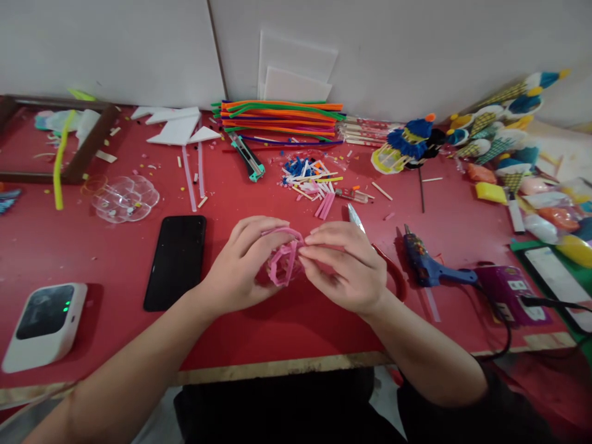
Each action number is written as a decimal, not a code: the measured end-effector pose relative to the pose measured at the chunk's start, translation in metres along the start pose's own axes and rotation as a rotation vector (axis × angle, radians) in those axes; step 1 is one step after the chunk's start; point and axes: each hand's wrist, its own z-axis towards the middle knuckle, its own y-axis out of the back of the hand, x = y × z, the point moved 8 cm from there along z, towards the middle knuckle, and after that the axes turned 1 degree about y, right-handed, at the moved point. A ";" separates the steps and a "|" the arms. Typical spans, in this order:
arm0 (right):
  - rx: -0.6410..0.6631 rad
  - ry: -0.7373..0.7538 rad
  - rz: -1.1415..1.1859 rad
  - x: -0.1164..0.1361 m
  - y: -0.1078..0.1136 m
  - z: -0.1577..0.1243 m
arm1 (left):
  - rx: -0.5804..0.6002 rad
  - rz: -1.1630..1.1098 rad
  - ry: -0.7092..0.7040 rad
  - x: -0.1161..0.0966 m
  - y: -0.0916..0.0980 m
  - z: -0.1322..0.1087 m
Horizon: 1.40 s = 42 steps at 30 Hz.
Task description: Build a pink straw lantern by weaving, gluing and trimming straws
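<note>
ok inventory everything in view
craft piece: one, pink, between hands
table: one, red, beneath
pipe cleaners: many, mixed, back
cutter: one, green-black, back
sticks: many, mixed, middle
scissors: one, red-handled, right
glue gun: one, blue, right
box: one, purple, right
cones: several, mixed, right
packets: several, mixed, right
phone: one, black, left
tray: one, clear, left
frame: one, brown, left
gadget: one, white, left
left hand: one, bare, centre
right hand: one, bare, centre

The hands (245, 262) are bare, the right sleeve (506, 416) and lap clothing (277, 407) black.
</note>
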 end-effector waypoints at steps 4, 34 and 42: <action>0.009 0.046 -0.076 0.007 0.001 0.000 | -0.032 0.006 -0.052 -0.006 0.002 -0.001; -0.063 0.091 -0.074 0.007 0.010 0.001 | -0.086 0.049 -0.118 -0.013 0.004 -0.001; 0.003 0.119 -0.091 0.010 0.003 -0.001 | -0.080 0.053 -0.126 -0.016 0.003 0.000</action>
